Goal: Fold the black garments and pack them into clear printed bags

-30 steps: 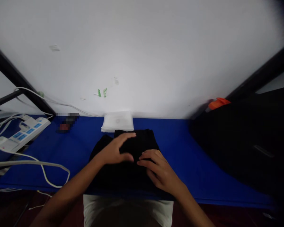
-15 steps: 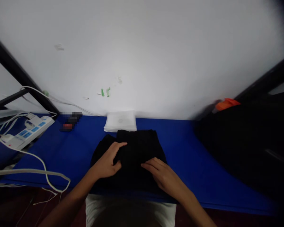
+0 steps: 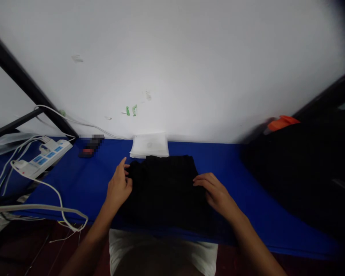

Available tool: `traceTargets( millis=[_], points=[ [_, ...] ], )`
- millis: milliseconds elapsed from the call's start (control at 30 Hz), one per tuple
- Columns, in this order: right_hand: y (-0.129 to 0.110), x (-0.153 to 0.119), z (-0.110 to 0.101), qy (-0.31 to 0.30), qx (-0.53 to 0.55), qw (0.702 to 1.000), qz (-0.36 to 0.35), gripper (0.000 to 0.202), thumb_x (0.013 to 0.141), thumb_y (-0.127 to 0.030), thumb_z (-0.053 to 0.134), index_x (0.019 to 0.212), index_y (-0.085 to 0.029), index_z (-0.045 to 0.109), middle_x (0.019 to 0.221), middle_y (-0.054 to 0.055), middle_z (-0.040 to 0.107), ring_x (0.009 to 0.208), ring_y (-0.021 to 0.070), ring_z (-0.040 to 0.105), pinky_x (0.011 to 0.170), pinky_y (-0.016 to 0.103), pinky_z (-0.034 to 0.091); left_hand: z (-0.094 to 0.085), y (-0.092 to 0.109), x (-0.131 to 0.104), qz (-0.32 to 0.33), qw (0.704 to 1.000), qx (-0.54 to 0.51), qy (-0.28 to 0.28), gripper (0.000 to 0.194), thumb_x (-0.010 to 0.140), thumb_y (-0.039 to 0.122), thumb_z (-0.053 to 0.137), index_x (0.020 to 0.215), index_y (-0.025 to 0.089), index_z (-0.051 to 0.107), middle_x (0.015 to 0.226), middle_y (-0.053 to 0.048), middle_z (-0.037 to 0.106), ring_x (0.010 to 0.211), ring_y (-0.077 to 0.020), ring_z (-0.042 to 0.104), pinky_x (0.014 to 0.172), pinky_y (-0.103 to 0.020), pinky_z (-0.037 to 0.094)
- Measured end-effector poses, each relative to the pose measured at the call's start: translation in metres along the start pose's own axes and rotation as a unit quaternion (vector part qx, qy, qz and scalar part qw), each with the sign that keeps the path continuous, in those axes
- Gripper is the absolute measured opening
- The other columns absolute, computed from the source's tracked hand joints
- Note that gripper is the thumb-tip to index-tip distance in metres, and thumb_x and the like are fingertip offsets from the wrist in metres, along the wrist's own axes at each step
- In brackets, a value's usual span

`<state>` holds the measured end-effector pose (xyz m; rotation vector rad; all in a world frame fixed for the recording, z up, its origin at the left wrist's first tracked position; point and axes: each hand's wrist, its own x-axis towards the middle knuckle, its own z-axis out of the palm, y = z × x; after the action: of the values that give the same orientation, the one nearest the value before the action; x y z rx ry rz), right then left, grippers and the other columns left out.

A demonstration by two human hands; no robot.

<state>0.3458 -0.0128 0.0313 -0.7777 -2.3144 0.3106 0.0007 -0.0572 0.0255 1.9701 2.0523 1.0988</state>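
Observation:
A folded black garment (image 3: 166, 191) lies flat in front of me, its exact kind hard to make out in the dark cloth. At its upper left edge, my left hand (image 3: 119, 186) has its fingers curled on bunched cloth, closed around the fabric. My right hand (image 3: 217, 193) is at the opposite edge, fingers together and bent onto the cloth, the thumb lower down and partly hidden. Just behind the garment, a stack of white plastic bags (image 3: 150, 145) rests against the wall, slightly overlapped by the cloth.
The blue tabletop (image 3: 224, 161) runs along a white wall (image 3: 189, 76). On the left are a white power strip (image 3: 47, 157), loose white cables (image 3: 60, 199) and a blurred dark object (image 3: 92, 146). A large black heap (image 3: 299, 172) with an orange piece (image 3: 283, 122) fills the right.
Both hands have moved apart from the garment's middle, the left to its upper left edge and the right to its right edge. The cloth's left side is now drawn in and bunched.

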Motion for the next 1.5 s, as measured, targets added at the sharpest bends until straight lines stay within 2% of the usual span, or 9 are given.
traceTargets(
  millis=[267, 433, 600, 767, 900, 1067, 1200, 1367, 1500],
  points=[
    [0.015, -0.011, 0.013, -0.015, 0.022, 0.999, 0.032, 0.051, 0.068, 0.009, 0.036, 0.103, -0.022, 0.056, 0.111, 0.009, 0.06, 0.104, 0.0236, 0.055, 0.086, 0.043, 0.05, 0.019, 0.02, 0.004, 0.067, 0.997, -0.008, -0.031, 0.061, 0.084, 0.037, 0.065, 0.137, 0.019, 0.041, 0.13, -0.015, 0.055, 0.121, -0.0315, 0.055, 0.097, -0.049, 0.05],
    [0.018, -0.014, 0.006, 0.006, 0.018, 0.999, 0.041, 0.044, 0.072, 0.005, 0.04, 0.1, -0.023, 0.058, 0.107, 0.008, 0.063, 0.1, 0.0243, 0.058, 0.083, 0.041, 0.051, 0.004, 0.005, 0.008, -0.092, 0.994, -0.056, 0.0, 0.042, 0.09, 0.034, 0.054, 0.129, 0.021, 0.048, 0.114, -0.01, 0.067, 0.102, -0.0258, 0.067, 0.086, -0.039, 0.054],
    [0.024, -0.016, 0.0, -0.01, 0.04, 0.998, 0.052, 0.036, 0.082, -0.001, 0.042, 0.104, -0.024, 0.059, 0.114, 0.01, 0.063, 0.107, 0.0256, 0.057, 0.088, 0.045, 0.05, -0.039, -0.009, 0.005, -0.209, 0.973, 0.024, -0.1, 0.049, 0.088, 0.04, 0.054, 0.133, 0.023, 0.044, 0.07, 0.003, 0.067, 0.066, -0.0217, 0.067, 0.065, -0.032, 0.052],
    [0.025, -0.018, -0.006, -0.072, 0.105, 0.99, 0.053, 0.032, 0.091, -0.016, 0.041, 0.115, -0.025, 0.059, 0.125, 0.011, 0.061, 0.118, 0.0274, 0.055, 0.097, 0.049, 0.047, -0.041, 0.002, 0.004, -0.008, 0.993, 0.086, -0.077, 0.033, 0.087, 0.033, 0.058, 0.117, 0.02, 0.055, 0.088, -0.004, 0.063, 0.088, -0.0241, 0.062, 0.079, -0.037, 0.05],
    [0.015, -0.019, -0.013, -0.117, 0.132, 0.98, 0.088, 0.038, 0.09, -0.029, 0.05, 0.127, -0.024, 0.054, 0.136, 0.013, 0.054, 0.126, 0.03, 0.05, 0.103, 0.052, 0.043, -0.021, 0.021, 0.008, 0.201, 0.954, -0.01, -0.222, 0.027, 0.088, 0.028, 0.061, 0.115, 0.025, 0.06, 0.114, -0.006, 0.06, 0.109, -0.0228, 0.056, 0.096, -0.038, 0.046],
    [0.009, -0.019, -0.013, -0.118, 0.104, 0.977, 0.145, 0.039, 0.08, -0.017, 0.055, 0.118, -0.023, 0.057, 0.135, 0.013, 0.054, 0.126, 0.0301, 0.05, 0.104, 0.053, 0.041, 0.003, 0.017, 0.021, 0.16, 0.927, -0.02, -0.339, 0.05, 0.081, 0.033, 0.072, 0.128, 0.028, 0.056, 0.14, -0.01, 0.047, 0.13, -0.0296, 0.044, 0.108, -0.048, 0.038],
    [0.012, -0.012, -0.013, -0.1, 0.105, 0.977, 0.158, 0.03, 0.08, -0.015, 0.051, 0.108, -0.022, 0.06, 0.126, 0.012, 0.061, 0.12, 0.029, 0.055, 0.101, 0.052, 0.043, 0.012, 0.012, 0.033, 0.138, 0.944, -0.077, -0.289, 0.019, 0.091, 0.03, 0.055, 0.107, 0.024, 0.064, 0.123, -0.008, 0.059, 0.117, -0.0235, 0.054, 0.102, -0.04, 0.043],
    [0.014, 0.003, -0.022, -0.121, 0.146, 0.973, 0.13, 0.028, 0.088, -0.027, 0.05, 0.114, -0.024, 0.06, 0.125, 0.011, 0.062, 0.117, 0.0276, 0.058, 0.099, 0.049, 0.046, 0.012, 0.018, 0.048, 0.05, 0.978, -0.073, -0.189, 0.023, 0.091, 0.037, 0.048, 0.076, 0.021, 0.054, 0.072, 0.001, 0.058, 0.069, -0.0161, 0.055, 0.066, -0.027, 0.043],
    [0.009, 0.013, -0.019, -0.123, 0.099, 0.972, 0.173, 0.042, 0.086, -0.041, 0.062, 0.124, -0.024, 0.056, 0.126, 0.01, 0.061, 0.117, 0.0279, 0.058, 0.101, 0.048, 0.045, 0.018, 0.018, 0.054, 0.011, 0.983, -0.078, -0.165, 0.025, 0.089, 0.04, 0.046, 0.073, 0.021, 0.047, 0.065, 0.004, 0.053, 0.06, -0.0137, 0.049, 0.059, -0.025, 0.036]
  ],
)
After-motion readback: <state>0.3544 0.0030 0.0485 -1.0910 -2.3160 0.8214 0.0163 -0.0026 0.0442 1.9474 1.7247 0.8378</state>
